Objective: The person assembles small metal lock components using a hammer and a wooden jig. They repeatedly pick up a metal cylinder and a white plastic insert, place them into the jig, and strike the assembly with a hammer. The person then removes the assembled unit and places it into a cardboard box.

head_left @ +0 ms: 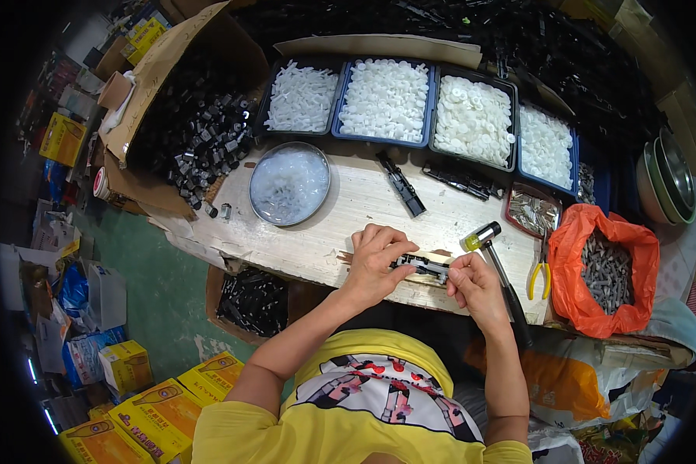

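Note:
At the near edge of the worktable, my left hand (377, 263) is closed round one end of a long black plastic housing (419, 264). My right hand (475, 286) pinches a small grey plastic piece (443, 274) at the housing's other end; its exact shape is hard to make out. A pale wooden block (435, 256) shows beside the housing. To the right of my right hand lies a hammer (493, 251) with a yellow-and-black head and a dark handle. Farther back rest another black housing (401, 184) and a few more black parts (462, 180).
Trays of white plastic parts (385, 100) line the back. A round dish (288, 185) of white pieces stands left, near a carton of black parts (213, 147). On the right are pliers (540, 277), a red tray of metal pieces (532, 210) and a red bag (568, 267) of grey parts.

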